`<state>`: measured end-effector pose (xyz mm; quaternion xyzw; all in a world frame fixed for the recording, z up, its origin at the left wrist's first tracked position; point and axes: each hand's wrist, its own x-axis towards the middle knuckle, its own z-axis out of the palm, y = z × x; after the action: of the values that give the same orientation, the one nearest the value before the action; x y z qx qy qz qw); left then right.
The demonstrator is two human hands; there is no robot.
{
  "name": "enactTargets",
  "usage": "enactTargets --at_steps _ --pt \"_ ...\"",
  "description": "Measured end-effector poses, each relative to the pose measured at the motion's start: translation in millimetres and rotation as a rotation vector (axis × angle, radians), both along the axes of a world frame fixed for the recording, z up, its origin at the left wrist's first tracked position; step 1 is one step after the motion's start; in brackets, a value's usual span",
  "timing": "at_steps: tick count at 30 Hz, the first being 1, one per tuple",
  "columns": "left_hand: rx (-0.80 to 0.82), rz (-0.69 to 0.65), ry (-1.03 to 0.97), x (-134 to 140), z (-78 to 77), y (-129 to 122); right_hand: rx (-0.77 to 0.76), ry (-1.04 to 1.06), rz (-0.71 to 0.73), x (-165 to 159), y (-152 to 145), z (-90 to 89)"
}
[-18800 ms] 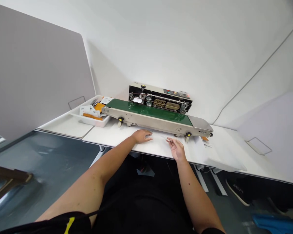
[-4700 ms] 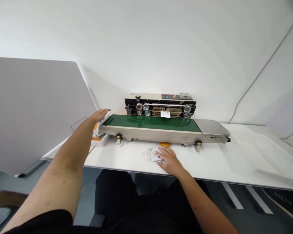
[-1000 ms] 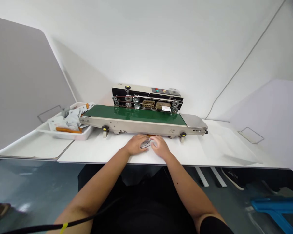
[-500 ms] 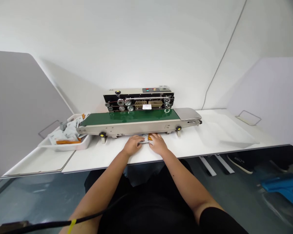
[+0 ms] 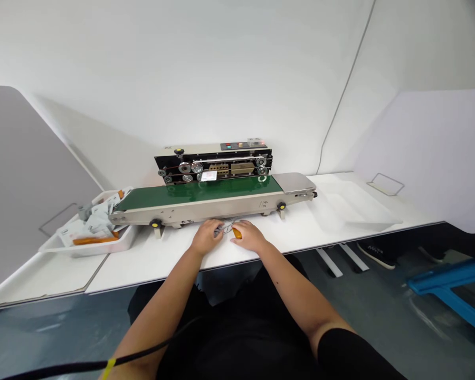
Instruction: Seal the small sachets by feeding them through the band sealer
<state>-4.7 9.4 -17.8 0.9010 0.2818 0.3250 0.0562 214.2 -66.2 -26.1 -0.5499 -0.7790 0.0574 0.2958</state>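
Note:
My left hand (image 5: 207, 236) and my right hand (image 5: 249, 236) rest low over the white table, just in front of the conveyor machine. Between them is a small whitish-grey packet (image 5: 227, 227) with thin grey lines; its exact kind is unclear. My left fingers curl closed on its grey end. An orange piece (image 5: 236, 233) shows under my right thumb and fingers, which are closed on it. Behind the hands stands a band sealer (image 5: 221, 164) with a green belt (image 5: 174, 194). A white packet (image 5: 209, 176) sits at its rollers.
At the left end of the belt, a white bin (image 5: 121, 244) holds several white packets with orange parts. A translucent white tray (image 5: 364, 224) lies on the right of the table (image 5: 142, 264). Grey panels flank both sides. A blue stool (image 5: 439, 282) stands on the floor at right.
The white packet at the sealer has travelled left along the rollers. Between my hands, the gap has widened slightly and more grey lines show. My view has shifted a little to the right.

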Motion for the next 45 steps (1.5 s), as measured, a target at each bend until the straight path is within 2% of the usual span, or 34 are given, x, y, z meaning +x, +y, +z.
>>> enactTargets --at_steps 3,10,14,18,24,29,33,37,42,45 --pt "-0.012 -0.033 -0.001 0.8 0.2 -0.2 0.010 0.053 0.002 -0.1 -3.6 1.7" --pt "-0.074 -0.079 0.006 4.7 6.1 -13.7 0.107 0.310 -0.147 5.5 -9.0 3.0" --pt "-0.148 -0.112 0.015 9.7 3.1 -22.5 0.097 0.434 -0.185 8.2 -7.1 0.9" --pt "-0.225 -0.118 -0.017 13.1 -3.1 -19.9 0.055 0.500 -0.144 7.1 -4.1 -1.7" --pt "-0.311 -0.010 -0.169 10.0 -6.8 -9.9 -0.079 0.583 -0.003 5.7 1.5 -9.8" --pt "-0.347 -0.027 -0.210 8.8 -4.9 -11.6 -0.100 0.615 -0.006 3.0 -0.5 -7.3" --pt "-0.328 -0.068 -0.186 7.9 -2.4 -13.3 -0.124 0.615 0.005 9.4 -4.5 12.2" --pt "-0.292 -0.052 -0.194 6.0 -2.1 -12.9 -0.175 0.680 -0.045 50.2 7.7 51.9" --pt "-0.274 -0.023 -0.202 3.8 -4.2 -12.6 0.020 0.907 -0.404 135.8 47.6 120.7" --pt "-0.261 -0.029 -0.188 3.4 -4.8 -13.1 0.034 0.979 -0.589 167.4 71.3 146.2"
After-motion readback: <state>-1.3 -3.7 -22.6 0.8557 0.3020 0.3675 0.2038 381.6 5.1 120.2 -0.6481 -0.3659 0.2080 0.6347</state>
